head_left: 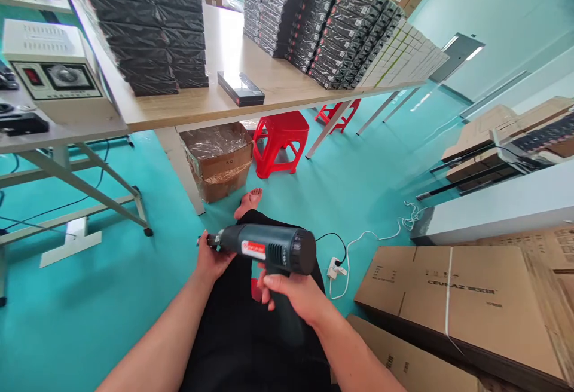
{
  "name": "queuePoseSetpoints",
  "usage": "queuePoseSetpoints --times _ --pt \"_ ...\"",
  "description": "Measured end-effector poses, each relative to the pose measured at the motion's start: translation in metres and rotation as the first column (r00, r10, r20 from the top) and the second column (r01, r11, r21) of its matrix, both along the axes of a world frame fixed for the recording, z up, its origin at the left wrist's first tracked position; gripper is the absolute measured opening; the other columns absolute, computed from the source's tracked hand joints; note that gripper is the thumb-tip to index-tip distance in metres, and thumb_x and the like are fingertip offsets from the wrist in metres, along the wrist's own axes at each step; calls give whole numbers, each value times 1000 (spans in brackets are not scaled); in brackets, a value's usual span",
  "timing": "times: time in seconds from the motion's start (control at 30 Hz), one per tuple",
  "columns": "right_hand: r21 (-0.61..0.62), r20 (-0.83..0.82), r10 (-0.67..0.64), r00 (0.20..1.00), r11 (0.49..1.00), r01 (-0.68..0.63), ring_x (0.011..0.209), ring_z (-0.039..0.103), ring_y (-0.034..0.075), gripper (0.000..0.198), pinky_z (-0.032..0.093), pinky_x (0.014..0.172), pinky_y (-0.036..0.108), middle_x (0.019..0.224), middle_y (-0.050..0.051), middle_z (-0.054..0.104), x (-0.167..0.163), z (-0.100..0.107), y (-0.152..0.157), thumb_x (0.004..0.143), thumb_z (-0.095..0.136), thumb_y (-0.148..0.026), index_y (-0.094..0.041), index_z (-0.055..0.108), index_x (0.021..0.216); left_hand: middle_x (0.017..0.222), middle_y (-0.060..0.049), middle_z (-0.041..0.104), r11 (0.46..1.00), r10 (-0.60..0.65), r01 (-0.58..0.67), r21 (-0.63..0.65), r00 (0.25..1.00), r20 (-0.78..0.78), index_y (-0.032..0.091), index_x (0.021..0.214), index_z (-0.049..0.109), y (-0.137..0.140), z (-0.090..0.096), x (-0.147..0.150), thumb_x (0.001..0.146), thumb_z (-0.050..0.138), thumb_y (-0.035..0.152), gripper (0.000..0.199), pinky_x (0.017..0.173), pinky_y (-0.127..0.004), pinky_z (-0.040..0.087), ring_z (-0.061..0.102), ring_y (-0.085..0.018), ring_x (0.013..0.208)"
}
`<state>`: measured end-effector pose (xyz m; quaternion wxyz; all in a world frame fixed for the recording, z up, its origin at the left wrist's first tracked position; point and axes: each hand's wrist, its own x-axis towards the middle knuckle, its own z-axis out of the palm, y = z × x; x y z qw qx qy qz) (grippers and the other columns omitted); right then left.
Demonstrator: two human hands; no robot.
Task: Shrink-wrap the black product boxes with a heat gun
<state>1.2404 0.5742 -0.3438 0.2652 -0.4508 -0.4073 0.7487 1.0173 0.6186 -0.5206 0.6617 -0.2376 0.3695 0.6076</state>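
Observation:
A dark grey heat gun (280,245) with a red-and-white label lies level over my lap, its ribbed black rear cap towards the right. My right hand (298,296) is wrapped round its handle, with fingers by a red part below the body. At the nozzle end, on the left, my left hand (214,262) is closed about the front tip; a small dark and metal part shows between thumb and fingers. Much of that tip is hidden by the hand. A flat black shrink-wrapped box (241,88) lies on the wooden table (287,90) ahead.
Stacks of black wrapped boxes (152,27) stand on the table. Under it are an open carton (226,168) and a red stool (282,141). A control box (54,66) sits at left. A power strip (335,268) with cables lies on the floor near large cartons (448,296).

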Motion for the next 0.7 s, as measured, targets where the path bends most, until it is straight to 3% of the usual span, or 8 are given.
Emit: queuePoseSetpoints --times 0.07,0.13,0.33,0.6,0.7 --pt "-17 75 -136 988 990 138 60 61 15 34 50 55 29 72 4 68 6 -6 7 72 72 -33 -13 68 99 100 -13 63 1000 25 -25 3 999 42 20 95 55 -2 -1 -3 78 58 56 40 72 -54 58 67 -32 92" --pt "-82 108 -187 976 977 196 60 61 15 34 49 52 28 77 5 69 23 -9 13 71 72 -33 -14 67 98 111 -19 59 999 36 -37 7 995 98 18 104 54 -5 -3 -6 77 58 58 48 73 -57 58 64 -37 101" --pt "-151 48 -180 983 971 185 60 61 15 30 48 49 26 79 6 68 62 -3 4 74 66 -31 -13 68 98 117 -25 57 994 61 -73 86 990 129 14 109 54 -2 -9 -5 77 58 55 52 77 -60 56 59 -41 110" --pt "-123 52 -141 989 982 146 62 62 16 34 49 52 28 80 6 68 40 -8 8 73 70 -32 -13 66 101 115 -23 59 996 -5 -3 89 996 84 16 101 54 -2 -11 -2 78 57 57 47 76 -58 57 59 -41 110" --pt "-119 36 -66 997 990 70 62 62 16 33 49 52 28 81 7 69 38 -6 11 74 69 -32 -13 66 101 114 -23 60 996 -16 10 88 997 71 16 99 54 -4 -11 -5 77 59 54 44 76 -58 57 60 -41 110"
